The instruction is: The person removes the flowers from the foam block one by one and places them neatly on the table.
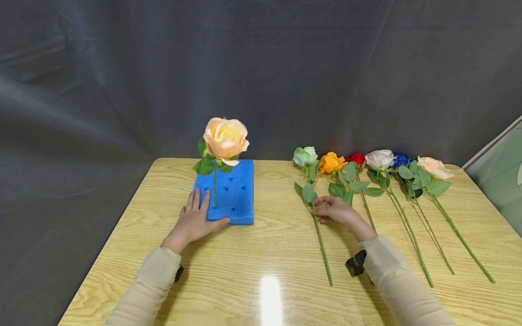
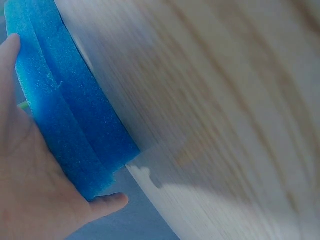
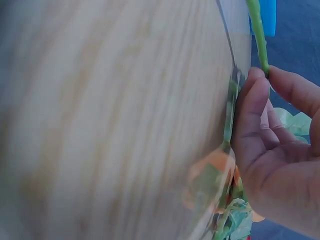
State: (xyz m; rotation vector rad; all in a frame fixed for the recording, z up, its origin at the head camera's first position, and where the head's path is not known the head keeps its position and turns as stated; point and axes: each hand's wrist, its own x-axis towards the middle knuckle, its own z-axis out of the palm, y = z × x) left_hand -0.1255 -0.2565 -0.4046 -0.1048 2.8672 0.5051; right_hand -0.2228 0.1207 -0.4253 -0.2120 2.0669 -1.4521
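My left hand (image 1: 195, 222) rests with spread fingers on the front left of a blue foam block (image 1: 240, 199) dotted with small holes. Out of the block rises a peach rose (image 1: 226, 138), its stem upright near my fingertips. My right hand (image 1: 336, 213) pinches the stem of a pale green and white rose (image 1: 305, 156) just below its leaves. In the right wrist view, thumb and fingertips meet on the green stem (image 3: 259, 42). The lower stem slants down toward the table's front.
Right of my right hand lie several roses in a row: orange (image 1: 332, 163), red (image 1: 356, 158), whitish (image 1: 380, 159), blue (image 1: 401, 160) and pale peach (image 1: 435, 167). Their stems point toward the front of the wooden table (image 1: 228, 280). Behind hangs a dark curtain (image 1: 261, 77).
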